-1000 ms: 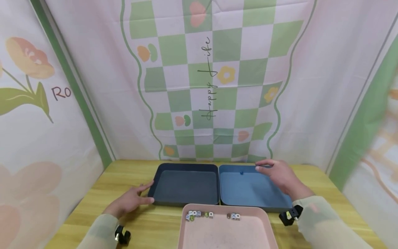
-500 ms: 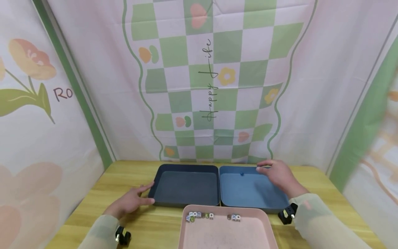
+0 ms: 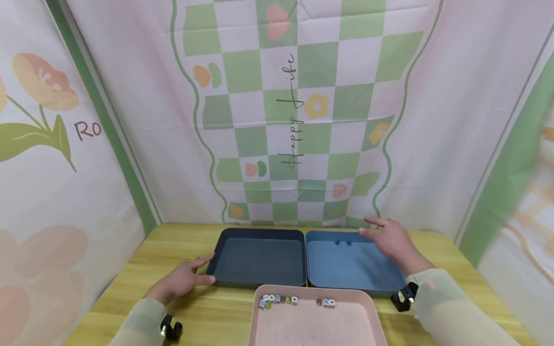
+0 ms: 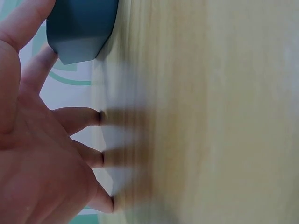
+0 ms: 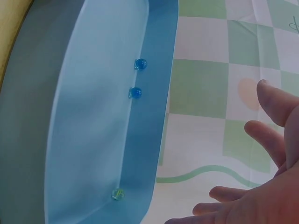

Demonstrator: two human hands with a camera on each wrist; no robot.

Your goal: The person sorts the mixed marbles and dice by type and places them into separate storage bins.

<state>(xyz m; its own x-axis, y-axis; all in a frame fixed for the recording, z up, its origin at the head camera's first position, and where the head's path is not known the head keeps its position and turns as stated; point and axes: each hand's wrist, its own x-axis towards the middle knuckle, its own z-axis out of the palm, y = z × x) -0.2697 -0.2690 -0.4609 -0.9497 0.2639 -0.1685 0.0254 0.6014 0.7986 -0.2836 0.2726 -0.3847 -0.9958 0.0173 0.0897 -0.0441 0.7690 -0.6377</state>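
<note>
My left hand [image 3: 179, 278] rests at the left side of the dark navy tray [image 3: 259, 284], thumb and index finger touching its wall. In the left wrist view its other fingertips [image 4: 96, 158] stand on the table. Over the back right of the blue tray [image 3: 359, 281] is my right hand [image 3: 396, 242], fingers spread, holding nothing. Two blue glass marbles [image 5: 138, 78] lie along that tray's back wall in the right wrist view. A clear greenish marble [image 5: 117, 194] sits in its corner, hidden by the hand in the head view.
In front stands a pink tray [image 3: 320, 327]. Along its back wall lie several white dice [image 3: 271, 298], green marbles [image 3: 268, 304] and brownish pieces [image 3: 319, 302]. A patterned cloth [image 3: 281, 144] hangs behind the wooden table [image 3: 207, 322].
A second blue marble now lies beside the first in the blue tray. My right hand's fingers have parted and shifted slightly up and right. The left hand has stayed put.
</note>
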